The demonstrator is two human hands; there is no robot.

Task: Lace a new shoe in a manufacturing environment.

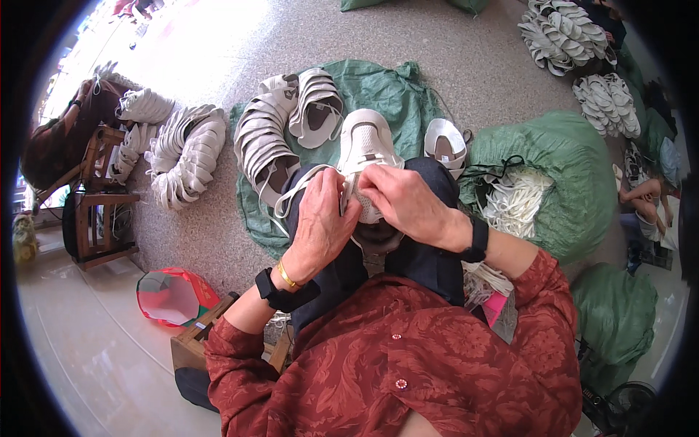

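A white shoe upper (366, 138) rests between my knees, its toe pointing away from me. Over its lacing area both of my hands are closed, close together. My left hand (324, 222) pinches a white shoelace (295, 191) at the upper's left side, and a loop of it hangs out beyond the fingers. My right hand (415, 207) has its fingertips pressed together against the middle of the upper; what lies between them is hidden.
Stacked shoe uppers (266, 135) curve across a green sheet (371, 84) ahead. A single upper (445, 146) lies right of my knee. Beside it, a green sack (561, 182) holds white laces (518, 200). Left are a red bag (175, 297), a wooden stool (193, 339) and more uppers (186, 156).
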